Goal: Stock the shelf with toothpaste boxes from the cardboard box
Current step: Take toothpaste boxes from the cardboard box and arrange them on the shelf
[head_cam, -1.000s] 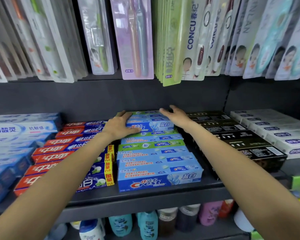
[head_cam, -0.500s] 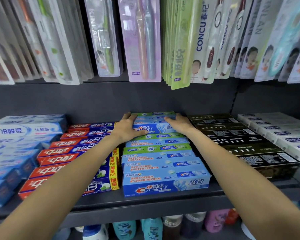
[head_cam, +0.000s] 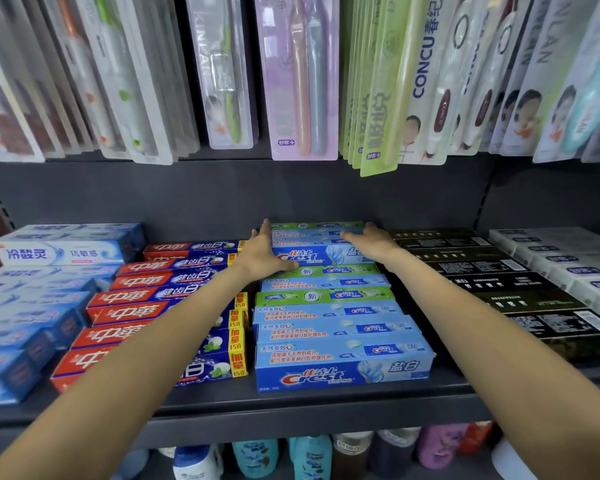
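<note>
Blue box: your raised Crest toothpaste box [head_cam: 321, 255] sits at the back of the middle column, on top of the stacked Crest boxes, near the shelf's rear wall.
Left hand: your left hand [head_cam: 262, 252] is at the box's left end, fingers straight along its side and pointing at the wall, thumb lying across the lower front edge.
Right hand: your right hand [head_cam: 369, 239] covers the right end, fingers flat across the top; you pinch nothing with either hand.
Crest column: blue and green Crest boxes [head_cam: 329, 327] run from the back to the shelf's front lip [head_cam: 291, 407], the front one just inside the edge.
Left neighbours: red-and-blue boxes [head_cam: 174, 292] lie just beside your left wrist, with only a narrow gap.
Right neighbours: black boxes [head_cam: 492, 282] sit just beside your right forearm.
Overhead room: hanging toothbrush packs [head_cam: 302, 81] end well above the boxes, leaving bare grey wall between.
Below: bottles [head_cam: 309, 455] stand on the lower shelf.
</note>
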Demonstrator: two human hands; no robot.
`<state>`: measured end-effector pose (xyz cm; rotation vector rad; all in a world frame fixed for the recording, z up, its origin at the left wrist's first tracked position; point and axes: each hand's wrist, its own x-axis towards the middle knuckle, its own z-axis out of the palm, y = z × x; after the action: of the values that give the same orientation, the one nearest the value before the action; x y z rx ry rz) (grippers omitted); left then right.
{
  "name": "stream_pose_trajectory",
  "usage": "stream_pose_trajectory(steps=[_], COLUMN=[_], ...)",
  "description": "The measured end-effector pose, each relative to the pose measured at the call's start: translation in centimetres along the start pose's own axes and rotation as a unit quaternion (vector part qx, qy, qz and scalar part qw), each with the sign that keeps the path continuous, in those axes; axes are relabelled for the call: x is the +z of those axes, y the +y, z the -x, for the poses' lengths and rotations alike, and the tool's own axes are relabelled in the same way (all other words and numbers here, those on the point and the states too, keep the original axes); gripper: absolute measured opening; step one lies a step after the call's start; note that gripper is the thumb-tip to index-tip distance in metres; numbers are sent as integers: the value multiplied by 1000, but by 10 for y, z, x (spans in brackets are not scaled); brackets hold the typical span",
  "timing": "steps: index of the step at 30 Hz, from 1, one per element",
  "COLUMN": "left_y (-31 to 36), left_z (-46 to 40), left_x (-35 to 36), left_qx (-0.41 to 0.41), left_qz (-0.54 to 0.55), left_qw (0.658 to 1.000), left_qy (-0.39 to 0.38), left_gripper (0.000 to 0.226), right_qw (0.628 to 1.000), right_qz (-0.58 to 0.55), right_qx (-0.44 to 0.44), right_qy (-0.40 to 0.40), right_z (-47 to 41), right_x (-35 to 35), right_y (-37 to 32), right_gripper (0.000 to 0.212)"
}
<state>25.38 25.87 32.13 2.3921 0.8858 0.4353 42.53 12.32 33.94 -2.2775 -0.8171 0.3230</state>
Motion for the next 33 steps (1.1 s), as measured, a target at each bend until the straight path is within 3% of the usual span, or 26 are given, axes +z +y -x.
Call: stream_pose_trajectory(steps=[4, 9, 18, 33], left_y=[4, 11, 13, 14], left_z=[0, 0, 2, 6], left_x=[-2, -6, 0, 0], left_qx=[1, -12, 14, -23], left_qz=[-2, 0, -27, 31], left_qw=[1000, 999, 1000, 999], left_qy=[-19, -34, -7, 5], left_gripper=[101, 108, 105, 105], right_qw=[1000, 1000, 999, 998], right_qz=[0, -27, -33, -50], right_qx=[-3, -3, -9, -12], right_qy=[12, 8, 39, 29], right_z=[-1, -6, -11, -3], right_x=[0, -2, 2, 4], right_y=[2, 2, 5, 1], right_gripper=[75, 75, 73, 70])
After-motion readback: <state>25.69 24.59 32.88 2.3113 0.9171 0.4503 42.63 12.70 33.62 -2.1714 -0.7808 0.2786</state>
